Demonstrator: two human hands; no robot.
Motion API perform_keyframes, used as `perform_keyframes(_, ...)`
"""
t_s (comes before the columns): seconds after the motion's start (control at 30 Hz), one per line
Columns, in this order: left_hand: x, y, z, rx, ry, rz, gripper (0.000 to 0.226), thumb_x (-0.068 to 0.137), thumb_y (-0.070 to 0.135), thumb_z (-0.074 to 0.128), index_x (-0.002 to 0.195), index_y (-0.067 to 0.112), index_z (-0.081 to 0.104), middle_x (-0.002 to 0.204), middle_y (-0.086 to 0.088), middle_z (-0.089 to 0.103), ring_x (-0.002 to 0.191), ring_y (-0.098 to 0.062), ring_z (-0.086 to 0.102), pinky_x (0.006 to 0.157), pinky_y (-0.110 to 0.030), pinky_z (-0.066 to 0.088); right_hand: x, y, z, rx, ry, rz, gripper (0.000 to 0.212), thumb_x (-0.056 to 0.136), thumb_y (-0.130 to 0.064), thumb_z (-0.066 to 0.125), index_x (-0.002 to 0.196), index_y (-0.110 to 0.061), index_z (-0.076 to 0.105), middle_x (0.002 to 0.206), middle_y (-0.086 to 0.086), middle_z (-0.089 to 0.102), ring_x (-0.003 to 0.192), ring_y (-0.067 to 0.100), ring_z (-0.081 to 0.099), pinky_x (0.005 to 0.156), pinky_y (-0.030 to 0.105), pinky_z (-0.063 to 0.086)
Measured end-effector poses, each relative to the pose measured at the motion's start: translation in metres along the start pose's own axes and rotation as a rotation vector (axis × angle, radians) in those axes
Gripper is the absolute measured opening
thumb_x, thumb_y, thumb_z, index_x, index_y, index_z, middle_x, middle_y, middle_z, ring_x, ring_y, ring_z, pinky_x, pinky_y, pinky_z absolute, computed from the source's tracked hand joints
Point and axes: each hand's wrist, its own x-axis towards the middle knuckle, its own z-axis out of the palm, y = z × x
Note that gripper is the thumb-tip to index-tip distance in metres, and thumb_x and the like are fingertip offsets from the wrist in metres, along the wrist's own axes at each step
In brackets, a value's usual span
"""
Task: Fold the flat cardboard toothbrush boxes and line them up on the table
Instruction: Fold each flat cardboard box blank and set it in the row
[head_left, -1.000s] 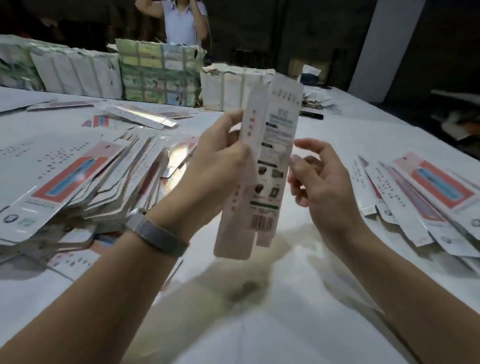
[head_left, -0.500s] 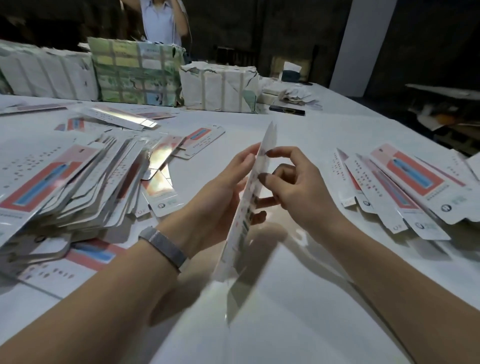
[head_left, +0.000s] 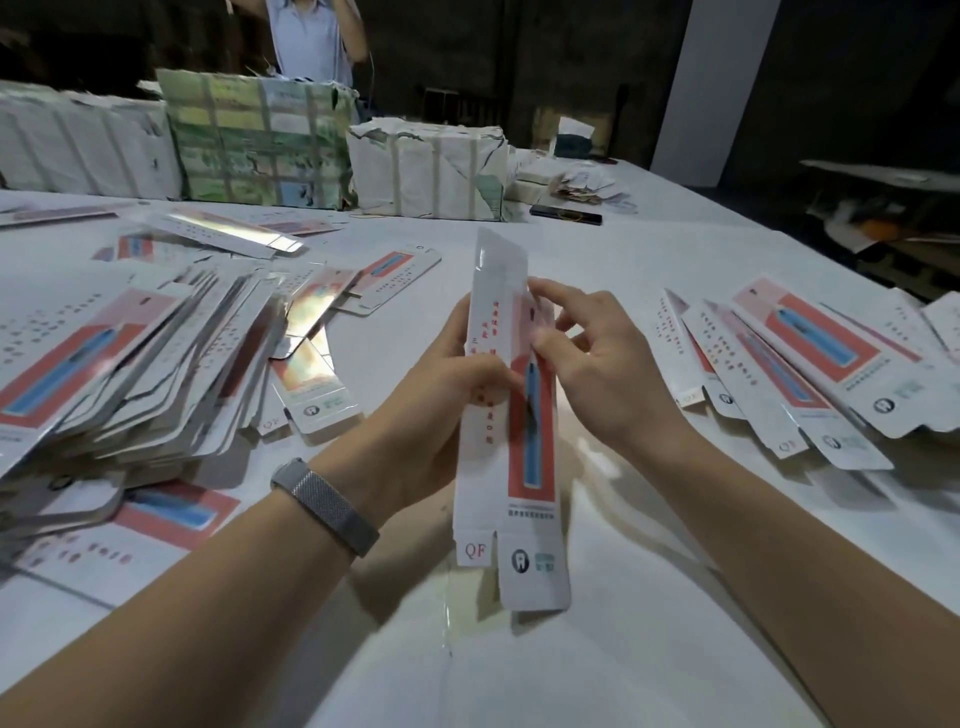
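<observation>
Toothbrush box (head_left: 511, 415) held upright-ish above the table (head_left: 597, 649), long axis running away from the person, bottom flaps hanging free below the grip, one marked QF. Box looks partly opened into a sleeve, two faces showing at an angle; end flaps not tucked. Left hand (head_left: 441, 405) grips the box's left edge around mid-length, thumb pressed across the front face, fingers wrapped behind. Right hand (head_left: 597, 374) just right of that grip, fingertips (head_left: 537, 340) pinching the right edge of the upper half; remaining fingers loosely spread, holding nothing else. Grey watch band (head_left: 324, 506) on the left wrist.

Left of the grip: big fanned heap of flat boxes (head_left: 130, 374), still unfolded, plenty left. Right of the grip: smaller overlapping row of boxes (head_left: 789, 374) lying on the table; these look flat too, can't tell if any are properly formed. Beyond the grip: wrapped bundles (head_left: 260, 140), probably more stock, and a person standing behind them.

Progress judgement: early. One box mid-fold, large pile untouched, no clearly finished upright line visible. Left to do: square this box, close flaps, set it down in the row, repeat.
</observation>
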Motion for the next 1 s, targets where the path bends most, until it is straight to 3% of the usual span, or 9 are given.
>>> perform_keyframes(0.07,-0.001,-0.001,-0.002,-0.113,-0.034,-0.063,0.046,0.091,0.006,0.056,0.121,0.040,0.049,0.077,0.003,0.074,0.073,-0.024,0.076,0.055,-0.031,0.058,-0.001,0.000,0.000,0.010,0.013,-0.004,0.038,0.097,-0.025,0.058,0.134,-0.036,0.060,0.102,-0.007,0.046,0.089,0.008,0.053,0.065,0.023,0.056)
perform_keyframes(0.13,-0.004,0.004,0.000,-0.190,-0.057,-0.086,0.039,0.089,0.021,0.060,0.125,0.029,0.048,0.075,0.000,0.075,0.071,-0.027,0.076,0.055,-0.032,0.059,-0.002,-0.001,0.001,0.048,0.018,0.005,0.036,0.095,-0.023,0.062,0.130,-0.033,0.064,0.100,-0.005,0.047,0.089,0.013,0.054,0.061,0.030,0.059)
perform_keyframes(0.2,-0.004,0.006,0.001,-0.172,-0.028,-0.080,0.028,0.099,0.044,0.048,0.118,0.023,0.055,0.072,0.000,0.075,0.065,-0.023,0.075,0.051,-0.028,0.058,-0.003,-0.002,0.002,0.110,0.026,0.039,0.030,0.093,-0.023,0.065,0.122,-0.031,0.069,0.096,-0.003,0.048,0.089,0.016,0.058,0.058,0.037,0.061)
perform_keyframes(0.27,-0.005,0.007,0.003,-0.122,0.031,-0.103,0.045,0.102,0.055,0.031,0.101,0.020,0.059,0.064,0.000,0.073,0.055,-0.018,0.072,0.044,-0.023,0.054,-0.003,-0.003,0.000,0.187,0.046,0.062,0.014,0.092,-0.028,0.068,0.105,-0.029,0.073,0.095,0.001,0.055,0.090,0.021,0.064,0.054,0.036,0.060)
perform_keyframes(0.4,-0.008,0.003,0.005,-0.030,0.041,-0.134,0.047,0.102,0.055,0.028,0.091,0.021,0.058,0.058,0.002,0.071,0.047,-0.016,0.069,0.040,-0.021,0.051,0.000,-0.003,-0.008,0.239,0.088,0.051,0.021,0.093,-0.031,0.069,0.082,-0.013,0.074,0.071,0.000,0.071,0.061,0.010,0.067,0.051,0.018,0.052)
perform_keyframes(0.57,-0.006,0.000,0.010,-0.009,0.039,-0.158,0.052,0.103,0.053,0.027,0.084,0.019,0.062,0.055,0.003,0.070,0.043,-0.014,0.067,0.037,-0.019,0.049,0.008,-0.003,-0.022,0.154,-0.064,0.108,0.033,0.099,-0.028,0.060,0.070,-0.013,0.062,0.049,-0.015,0.053,0.045,-0.001,0.046,0.048,0.012,0.037)
perform_keyframes(0.77,-0.004,0.005,0.016,0.000,-0.065,-0.245,0.075,0.096,0.066,0.022,0.048,0.036,0.072,0.058,0.003,0.072,0.047,-0.015,0.070,0.039,-0.021,0.052,0.013,-0.012,-0.045,0.178,-0.197,0.143,0.037,0.102,-0.028,0.053,0.071,-0.009,0.057,0.060,0.000,0.046,0.049,0.006,0.037,0.048,0.017,0.031)
perform_keyframes(0.9,-0.002,0.007,0.014,-0.106,-0.177,-0.282,0.068,0.083,0.071,0.033,0.063,0.026,0.079,0.074,-0.005,0.077,0.060,-0.023,0.074,0.049,-0.028,0.057,0.013,-0.012,-0.049,0.180,-0.228,0.179,0.044,0.102,-0.031,0.052,0.088,0.009,0.061,0.072,0.010,0.049,0.052,0.007,0.039,0.051,0.019,0.034)
perform_keyframes(1.0,0.001,0.001,0.013,-0.190,-0.219,-0.297,0.074,0.079,0.073,0.037,0.100,0.012,0.074,0.088,-0.011,0.076,0.067,-0.029,0.074,0.057,-0.034,0.060,0.015,-0.011,-0.049,0.207,-0.237,0.188,0.049,0.102,-0.032,0.051,0.096,0.016,0.059,0.078,0.011,0.046,0.056,0.008,0.039,0.054,0.022,0.036)
